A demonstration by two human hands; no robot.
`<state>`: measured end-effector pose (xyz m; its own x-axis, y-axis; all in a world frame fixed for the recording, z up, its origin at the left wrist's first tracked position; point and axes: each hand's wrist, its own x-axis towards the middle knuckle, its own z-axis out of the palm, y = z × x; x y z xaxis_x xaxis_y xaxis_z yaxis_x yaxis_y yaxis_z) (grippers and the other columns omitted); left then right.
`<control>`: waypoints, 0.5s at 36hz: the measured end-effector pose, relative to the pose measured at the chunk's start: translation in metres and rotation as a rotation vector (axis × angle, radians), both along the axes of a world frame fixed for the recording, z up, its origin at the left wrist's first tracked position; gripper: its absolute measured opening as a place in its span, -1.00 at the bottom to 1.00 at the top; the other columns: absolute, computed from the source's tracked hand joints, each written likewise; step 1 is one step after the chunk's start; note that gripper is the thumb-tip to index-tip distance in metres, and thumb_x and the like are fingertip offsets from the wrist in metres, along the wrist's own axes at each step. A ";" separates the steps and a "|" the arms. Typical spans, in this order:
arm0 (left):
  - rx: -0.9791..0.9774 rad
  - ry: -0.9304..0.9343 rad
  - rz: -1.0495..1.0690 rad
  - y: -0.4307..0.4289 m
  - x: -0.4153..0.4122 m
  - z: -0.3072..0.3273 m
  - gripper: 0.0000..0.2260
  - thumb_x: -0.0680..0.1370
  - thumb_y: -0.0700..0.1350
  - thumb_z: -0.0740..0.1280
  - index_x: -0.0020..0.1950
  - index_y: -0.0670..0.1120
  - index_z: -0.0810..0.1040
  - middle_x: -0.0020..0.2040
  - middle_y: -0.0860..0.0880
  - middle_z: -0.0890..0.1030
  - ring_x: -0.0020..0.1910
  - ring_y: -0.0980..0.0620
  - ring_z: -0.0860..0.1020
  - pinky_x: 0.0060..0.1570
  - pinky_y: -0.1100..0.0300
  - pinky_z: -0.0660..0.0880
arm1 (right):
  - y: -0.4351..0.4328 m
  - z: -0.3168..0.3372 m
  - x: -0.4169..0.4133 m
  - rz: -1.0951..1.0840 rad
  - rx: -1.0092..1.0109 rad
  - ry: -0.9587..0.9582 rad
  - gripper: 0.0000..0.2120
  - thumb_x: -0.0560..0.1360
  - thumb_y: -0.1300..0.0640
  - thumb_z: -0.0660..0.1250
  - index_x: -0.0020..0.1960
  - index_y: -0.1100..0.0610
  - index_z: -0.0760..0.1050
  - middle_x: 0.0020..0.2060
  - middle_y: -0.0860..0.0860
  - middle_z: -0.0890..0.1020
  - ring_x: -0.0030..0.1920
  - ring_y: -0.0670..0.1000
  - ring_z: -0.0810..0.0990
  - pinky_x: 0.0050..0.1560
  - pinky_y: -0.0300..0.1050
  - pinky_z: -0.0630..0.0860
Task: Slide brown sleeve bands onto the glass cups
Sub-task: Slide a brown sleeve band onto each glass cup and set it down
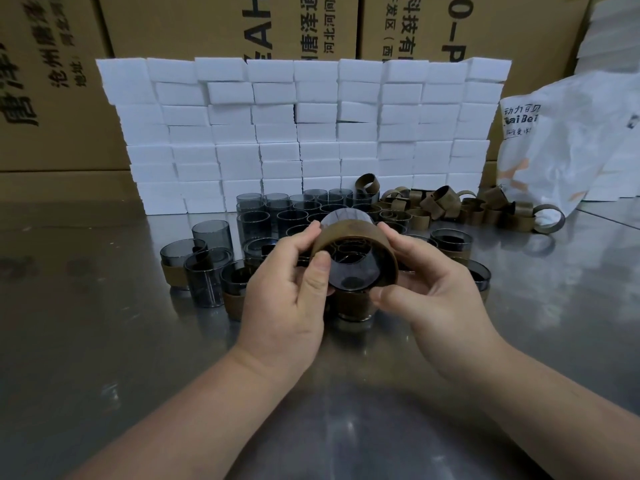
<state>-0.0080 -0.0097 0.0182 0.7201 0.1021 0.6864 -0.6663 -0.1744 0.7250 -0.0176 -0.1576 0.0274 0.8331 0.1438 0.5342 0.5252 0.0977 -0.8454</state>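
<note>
Bench (104, 341), steel: work surface.
Foam-block wall (304, 133), far: likely packing stock.
Bare glass cups (277, 209), far centre, beside loose brown bands (450, 206), far right: supply kept within reach.
Banded cups (239, 299), near left: apparently finished and set aside.
Held cup (349, 271), lifted above the bench centre and tipped toward the viewer. Left hand (287, 299) curls round it, steadying.
Sleeve band (349, 233) around the held cup. Right hand (433, 292) wraps its fingers round the band, probably to seat it.

A dull, shiny steel tabletop (86, 323) catches soft reflections. At its back stands a wall of stacked white foam blocks (242, 133), tall brown printed cardboard cartons (166, 26) behind it, and a crumpled white plastic bag (571, 140) on the right.
</note>
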 end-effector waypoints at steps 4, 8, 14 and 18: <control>-0.012 0.008 -0.009 0.000 -0.001 0.001 -0.58 0.43 0.19 0.19 0.21 0.03 0.45 0.19 0.05 0.55 0.16 0.07 0.54 0.11 -0.15 0.49 | 0.000 0.000 -0.001 0.002 0.008 0.016 -0.42 0.37 0.56 0.28 0.16 -0.04 0.45 -0.22 -0.19 0.69 -0.18 -0.16 0.66 -0.15 -0.30 0.57; -0.038 0.004 -0.038 -0.001 -0.002 0.003 -0.64 0.41 0.18 0.20 0.15 0.08 0.45 0.06 0.15 0.59 0.03 0.17 0.58 0.03 -0.03 0.55 | 0.001 0.002 -0.002 -0.007 0.026 0.026 -0.43 0.37 0.56 0.29 0.16 -0.03 0.47 -0.10 -0.12 0.69 -0.15 -0.10 0.68 -0.16 -0.27 0.58; 0.009 -0.020 -0.043 0.000 0.000 0.004 -0.70 0.43 0.18 0.17 0.10 0.12 0.44 0.04 0.11 0.59 0.01 0.20 0.56 0.04 0.18 0.50 | 0.002 0.000 -0.001 -0.011 0.045 0.061 -0.41 0.37 0.52 0.33 0.16 -0.08 0.40 0.13 -0.06 0.53 -0.13 -0.08 0.67 -0.14 -0.27 0.58; 0.055 -0.008 -0.080 0.000 -0.001 0.003 -0.66 0.46 0.20 0.06 0.18 0.15 0.38 0.23 0.02 0.45 0.23 0.23 0.42 0.25 0.25 0.33 | 0.001 -0.002 0.002 0.006 0.025 0.112 -0.30 0.37 0.49 0.34 0.39 0.03 0.25 0.13 -0.07 0.52 -0.11 -0.13 0.64 -0.14 -0.30 0.56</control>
<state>-0.0095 -0.0102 0.0214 0.7186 0.0065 0.6954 -0.6857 -0.1599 0.7101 -0.0155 -0.1562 0.0257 0.8870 0.1362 0.4412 0.4268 0.1226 -0.8960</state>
